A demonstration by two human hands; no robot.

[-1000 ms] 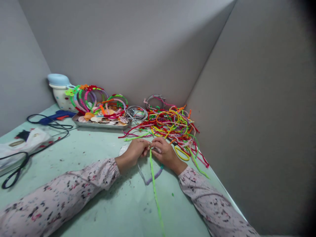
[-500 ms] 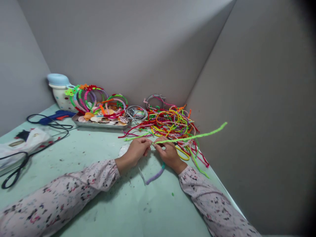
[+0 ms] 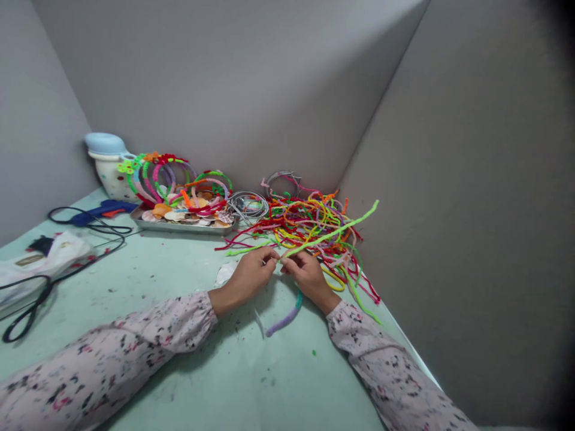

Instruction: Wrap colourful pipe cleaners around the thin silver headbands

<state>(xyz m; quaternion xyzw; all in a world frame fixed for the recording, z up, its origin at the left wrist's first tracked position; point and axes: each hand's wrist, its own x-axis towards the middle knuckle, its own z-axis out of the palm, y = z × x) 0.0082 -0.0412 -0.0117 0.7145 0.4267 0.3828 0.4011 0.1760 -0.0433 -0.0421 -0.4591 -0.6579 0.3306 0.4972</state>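
My left hand is closed, its thumb and fingertips pinching a headband near its top. The headband hangs below both hands; purple and teal fuzzy wrapping covers part of it, and a bare pale grey stretch shows on the left. Its upper part is mostly hidden by my fingers. My right hand meets the left at the fingertips and pinches a bright green pipe cleaner, whose long free end slants up to the right. Exactly how the green strand meets the band is too small to make out.
A heap of coloured pipe cleaners lies just beyond my hands. Behind left are a metal tray of shells with wrapped headbands, grey bands, a blue-lidded container, a blue tool, and a black cord.
The free end of the green pipe cleaner has swung up and to the left, now standing more steeply. My hands have shifted only slightly, and the headband still hangs beneath them.
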